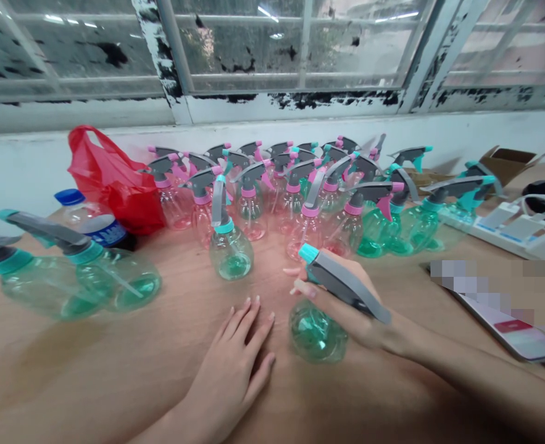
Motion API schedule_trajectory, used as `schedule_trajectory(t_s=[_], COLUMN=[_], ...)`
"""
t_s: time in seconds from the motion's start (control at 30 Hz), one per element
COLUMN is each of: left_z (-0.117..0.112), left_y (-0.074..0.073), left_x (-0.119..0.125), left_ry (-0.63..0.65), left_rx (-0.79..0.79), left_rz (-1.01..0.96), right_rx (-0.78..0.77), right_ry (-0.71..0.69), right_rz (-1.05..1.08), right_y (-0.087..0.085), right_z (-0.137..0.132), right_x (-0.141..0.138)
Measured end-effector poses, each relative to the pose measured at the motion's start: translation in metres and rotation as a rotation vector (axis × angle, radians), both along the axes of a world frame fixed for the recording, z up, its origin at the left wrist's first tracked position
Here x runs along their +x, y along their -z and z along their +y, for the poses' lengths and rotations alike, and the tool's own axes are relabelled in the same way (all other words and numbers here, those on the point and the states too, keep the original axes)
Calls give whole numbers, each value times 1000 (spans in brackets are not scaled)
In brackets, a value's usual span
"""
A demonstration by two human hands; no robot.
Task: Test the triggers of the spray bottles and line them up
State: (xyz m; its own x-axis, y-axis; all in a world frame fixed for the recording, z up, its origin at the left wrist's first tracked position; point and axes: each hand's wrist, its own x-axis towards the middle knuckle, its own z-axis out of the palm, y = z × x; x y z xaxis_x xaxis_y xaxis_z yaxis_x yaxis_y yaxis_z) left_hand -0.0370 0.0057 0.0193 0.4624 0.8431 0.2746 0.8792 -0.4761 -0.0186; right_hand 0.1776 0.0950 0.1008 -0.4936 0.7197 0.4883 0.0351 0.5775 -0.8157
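Right hand (341, 311) around bottle (317, 333) (green)

the left hand (237, 357) and the right hand (346, 313) are bare, with slender fingers (245, 324) and longish, narrow nails (257, 300); both slim forearms (461, 364) are bare too.

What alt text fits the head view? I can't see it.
Right hand holding a green spray bottle near its sprayer head, left hand palm down beside it on a wooden table. Behind them cluster pink and green spray bottles, with a red bag to the left and a phone and white power strip to the right.
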Motion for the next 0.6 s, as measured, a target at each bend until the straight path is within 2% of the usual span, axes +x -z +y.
schedule_trajectory(t_s=[0.2, 0.6], left_z=[0, 1], left_y=[0, 1], left_x=[-2, -2], left_ry=[14, 14], left_rx=[21, 32], left_rz=[-1, -12], right_rx=[-16, 96], right_ry=[-40, 60], right_rz=[56, 38], right_y=[0, 8], right_z=[-3, -5], right_x=[-1, 0])
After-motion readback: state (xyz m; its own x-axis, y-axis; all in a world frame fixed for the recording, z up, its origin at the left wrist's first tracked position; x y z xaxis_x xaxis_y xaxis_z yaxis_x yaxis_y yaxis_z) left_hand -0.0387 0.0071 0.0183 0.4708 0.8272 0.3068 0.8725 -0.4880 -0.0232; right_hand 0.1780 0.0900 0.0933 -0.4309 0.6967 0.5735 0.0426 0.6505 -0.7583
